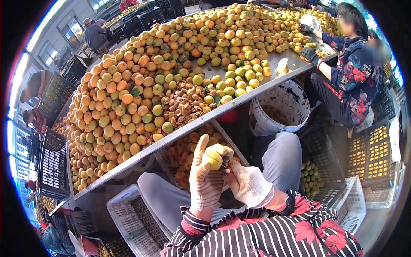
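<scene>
"What is in the left hand (204,177)?"

"A yellow fruit (212,160), gripped between the gloved thumb and fingers, with a dark line across its skin. Call that the clock's centre."

"And the right hand (250,183)?"

"Gloved too, just beside it at four o'clock. Its fingertips pinch a small thing (227,170), partly orange-red, close against the fruit; I cannot tell what it is."

"What lies around them?"

"Right by the left hand, at ten, orange halves (177,155) fill a crate (164,166) that sits partly under the edge of the table (257,91). On the table, a large heap (120,103) of yellow-orange fruit spreads at ten, and brown pits (186,103) are piled at eleven."

"Off to the sides?"

"A stained white bucket (257,118) stands at two, and a co-worker (349,79) in dark floral clothes sits beyond it. Green fruit (311,176) lies in a black crate (327,156) at three. A pale crate (123,220) is at eight."
</scene>
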### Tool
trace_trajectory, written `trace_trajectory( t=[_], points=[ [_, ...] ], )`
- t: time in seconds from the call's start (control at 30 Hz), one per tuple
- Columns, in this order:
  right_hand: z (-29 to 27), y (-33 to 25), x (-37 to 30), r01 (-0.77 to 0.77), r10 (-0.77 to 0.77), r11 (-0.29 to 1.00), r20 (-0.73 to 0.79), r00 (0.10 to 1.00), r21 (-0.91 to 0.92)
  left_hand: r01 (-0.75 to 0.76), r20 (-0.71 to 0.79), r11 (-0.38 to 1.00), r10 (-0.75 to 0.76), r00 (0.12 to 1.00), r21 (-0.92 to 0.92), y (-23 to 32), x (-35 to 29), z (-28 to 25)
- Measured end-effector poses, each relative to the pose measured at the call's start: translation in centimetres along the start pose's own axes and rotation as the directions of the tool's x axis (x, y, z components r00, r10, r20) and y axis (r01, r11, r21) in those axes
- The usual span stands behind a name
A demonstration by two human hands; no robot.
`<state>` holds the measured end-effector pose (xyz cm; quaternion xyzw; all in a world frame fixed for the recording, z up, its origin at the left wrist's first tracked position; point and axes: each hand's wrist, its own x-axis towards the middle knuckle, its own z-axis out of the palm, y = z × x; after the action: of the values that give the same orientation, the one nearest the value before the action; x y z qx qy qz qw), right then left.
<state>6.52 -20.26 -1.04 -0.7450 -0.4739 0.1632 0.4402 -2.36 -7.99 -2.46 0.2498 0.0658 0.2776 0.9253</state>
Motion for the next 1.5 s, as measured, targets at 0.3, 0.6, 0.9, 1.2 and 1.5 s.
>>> trace_trajectory(
  t=[0.3,0.6,0.9,1.2,1.5],
  points=[
    [0.3,1.5,-0.1,-0.061,0.05,0.974,0.057,0.997,0.22,-0.036,-0.108,0.905,0.09,0.99,0.423,0.8,0.1,1.0],
    [-0.2,0.7,0.2,0.081,-0.081,0.997,-0.028,0.996,0.009,0.071,-0.09,0.997,-0.073,0.993,-0.031,0.2,-0.1,2.3],
    [0.5,0.9,-0.4,-0.003,0.001,0.999,0.039,0.999,0.042,-0.206,0.029,0.545,0.316,0.948,0.813,0.8,0.2,0.9],
    [0.8,1.1,-0.3,0.002,-0.005,0.986,0.018,1.0,0.169,-0.067,-0.123,0.997,0.071,0.99,0.04,-1.0,-0.3,0.0],
    [0.4,0.7,-0.5,-0.001,0.0,0.999,0.022,1.0,0.054,-0.295,0.139,0.664,0.279,0.95,0.687,1.0,0.8,0.3]
  ],
)
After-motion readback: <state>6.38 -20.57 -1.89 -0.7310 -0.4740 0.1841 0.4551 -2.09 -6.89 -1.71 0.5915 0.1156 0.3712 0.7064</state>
